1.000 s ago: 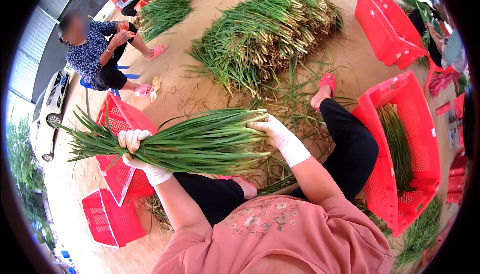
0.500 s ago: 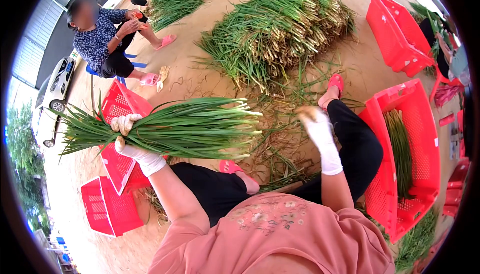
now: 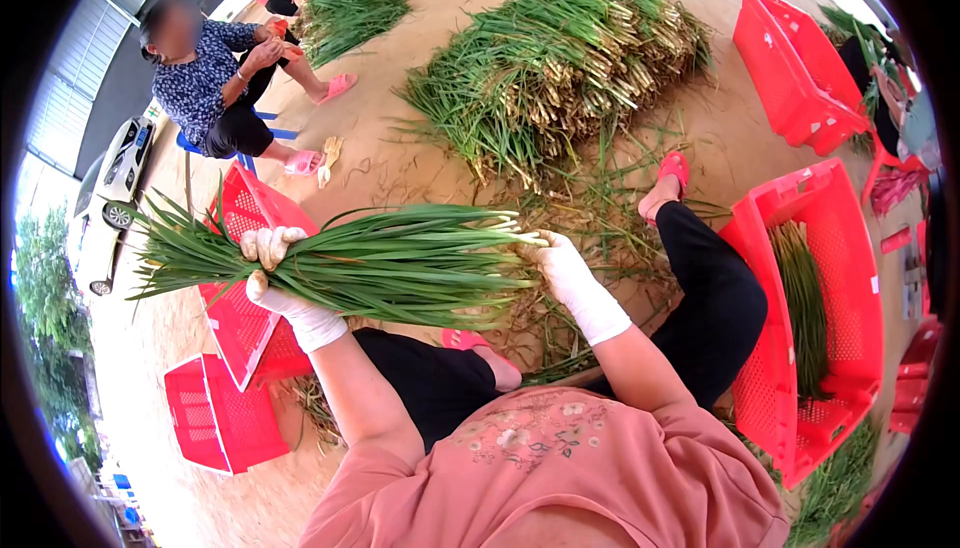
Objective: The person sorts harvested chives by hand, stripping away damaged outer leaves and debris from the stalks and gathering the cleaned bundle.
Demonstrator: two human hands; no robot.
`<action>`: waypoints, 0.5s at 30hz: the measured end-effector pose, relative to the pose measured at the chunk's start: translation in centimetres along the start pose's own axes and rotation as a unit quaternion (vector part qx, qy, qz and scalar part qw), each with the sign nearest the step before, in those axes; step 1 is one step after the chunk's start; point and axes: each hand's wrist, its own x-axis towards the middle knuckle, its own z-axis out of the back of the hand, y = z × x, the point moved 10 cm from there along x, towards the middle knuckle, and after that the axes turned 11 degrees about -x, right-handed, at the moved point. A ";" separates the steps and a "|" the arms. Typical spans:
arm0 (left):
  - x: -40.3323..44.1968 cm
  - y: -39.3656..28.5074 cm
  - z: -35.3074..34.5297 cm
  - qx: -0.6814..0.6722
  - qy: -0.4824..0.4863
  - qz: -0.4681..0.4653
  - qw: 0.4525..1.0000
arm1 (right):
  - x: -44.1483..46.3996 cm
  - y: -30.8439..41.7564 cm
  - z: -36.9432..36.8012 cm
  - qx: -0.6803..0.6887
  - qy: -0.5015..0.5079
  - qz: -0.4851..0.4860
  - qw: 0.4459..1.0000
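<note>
A bundle of long green stalks lies sideways across the front of my body, its pale ends to the right. My left hand, in a whitish glove, is closed round the leafy part. At the pale ends is my right hand, gloved too, with its fingers pressed together on the stalk tips; exactly what they pinch is too small to tell. Beyond the bundle, a large heap of the same stalks rests on the ground, roots facing me.
On my right stands a red crate holding stalks; another red crate is farther back. Two red crates are on my left. A seated person works at the back left. Loose leaves litter the ground.
My right hand was at the pale ends, moved away to the right, and is now back at them. My left hand has kept its hold on the bundle.
</note>
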 end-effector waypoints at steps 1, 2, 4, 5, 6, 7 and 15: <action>-0.1 0.3 0.0 -0.002 0.005 0.005 1.000 | 0.0 0.0 -0.1 0.000 -0.001 -0.001 1.000; -0.2 0.4 0.1 0.004 -0.004 0.002 1.000 | -0.2 -0.4 0.0 0.047 -0.015 -0.021 0.999; -0.4 0.8 0.4 0.018 -0.009 0.006 1.000 | -0.4 -0.3 0.6 0.045 -0.038 -0.018 0.998; -0.5 0.9 0.6 0.033 -0.013 0.006 0.999 | -0.5 -0.2 1.0 0.045 -0.039 -0.017 0.998; -0.6 0.8 0.9 0.036 -0.013 0.002 0.999 | -0.8 0.1 3.3 0.020 -0.119 -0.020 0.992; -0.6 0.5 1.1 0.036 -0.014 0.002 0.999 | -0.9 -0.3 5.5 0.044 -0.169 -0.027 0.984; -0.7 -2.1 2.1 0.057 -0.041 -0.053 0.996 | -5.3 0.8 7.5 -0.177 -0.093 0.003 0.980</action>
